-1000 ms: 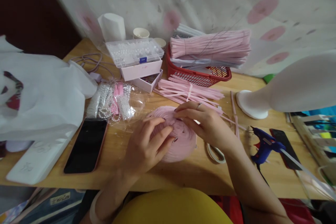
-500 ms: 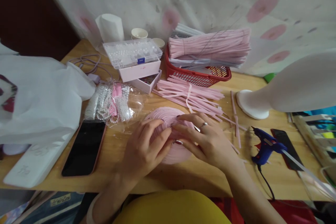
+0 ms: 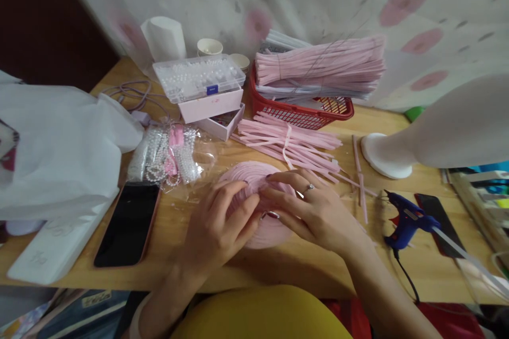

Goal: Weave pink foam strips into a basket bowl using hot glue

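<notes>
A round pink coil (image 3: 272, 233), wound in rings from what look like pipe cleaners, lies on the table in front of me. My left hand (image 3: 222, 220) is on its left side, fingers bent and pinching at the middle of the coil. From the right, my right hand (image 3: 306, 204), with a ring on one finger, meets it there, its fingertips pressed to the top of the coil. A small shiny bit shows by the right hand's fingers; I cannot make out what it is. The fingers hide the coil's centre.
Behind the coil lies a tied bundle of pink pipe cleaners (image 3: 290, 143); more fill a red basket (image 3: 302, 116). A blue glue gun (image 3: 409, 220) and white stand (image 3: 387, 156) are right. Bagged pearl strings (image 3: 170, 153), a phone (image 3: 129, 225) and a bead box (image 3: 199, 77) are left.
The view has shifted slightly. Both hands stay at the coil in nearly the same pose, with only slight finger movement.
</notes>
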`<state>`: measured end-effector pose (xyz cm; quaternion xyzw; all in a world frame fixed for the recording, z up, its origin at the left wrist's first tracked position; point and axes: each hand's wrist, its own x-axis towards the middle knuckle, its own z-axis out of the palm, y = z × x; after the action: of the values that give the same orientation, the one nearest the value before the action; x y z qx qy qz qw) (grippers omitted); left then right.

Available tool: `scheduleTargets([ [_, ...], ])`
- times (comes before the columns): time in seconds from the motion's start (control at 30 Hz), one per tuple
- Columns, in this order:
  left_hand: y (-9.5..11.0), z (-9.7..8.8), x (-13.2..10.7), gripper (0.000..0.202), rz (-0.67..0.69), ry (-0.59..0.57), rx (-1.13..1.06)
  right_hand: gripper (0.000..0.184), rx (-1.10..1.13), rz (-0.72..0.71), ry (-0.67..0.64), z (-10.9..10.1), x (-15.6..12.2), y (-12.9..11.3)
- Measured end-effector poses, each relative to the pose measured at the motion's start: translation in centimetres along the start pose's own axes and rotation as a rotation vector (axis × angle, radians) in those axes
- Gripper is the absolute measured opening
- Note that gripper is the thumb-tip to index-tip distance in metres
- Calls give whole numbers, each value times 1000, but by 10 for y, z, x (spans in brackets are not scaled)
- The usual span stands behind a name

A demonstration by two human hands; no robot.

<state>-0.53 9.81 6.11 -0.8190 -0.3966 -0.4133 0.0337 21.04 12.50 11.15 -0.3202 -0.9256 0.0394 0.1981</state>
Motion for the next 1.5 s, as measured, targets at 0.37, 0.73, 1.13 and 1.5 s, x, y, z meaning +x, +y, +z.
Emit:
scheduleTargets([
  [0.37,-2,1,-4,22,4,5,-4,32,-38,57,31,6,2,-6],
  [0.73,-5,1,-4,24,-90,-104,-23,22,103,112,136,21,-4,-2],
  [1.13,-5,-3,3,20,-300,-230,-282,29,337,327,294,34,-21,-20],
  [1.5,-11,-1,0,20,-16,-37,-24,29,106,274,138,37,-15,-24],
])
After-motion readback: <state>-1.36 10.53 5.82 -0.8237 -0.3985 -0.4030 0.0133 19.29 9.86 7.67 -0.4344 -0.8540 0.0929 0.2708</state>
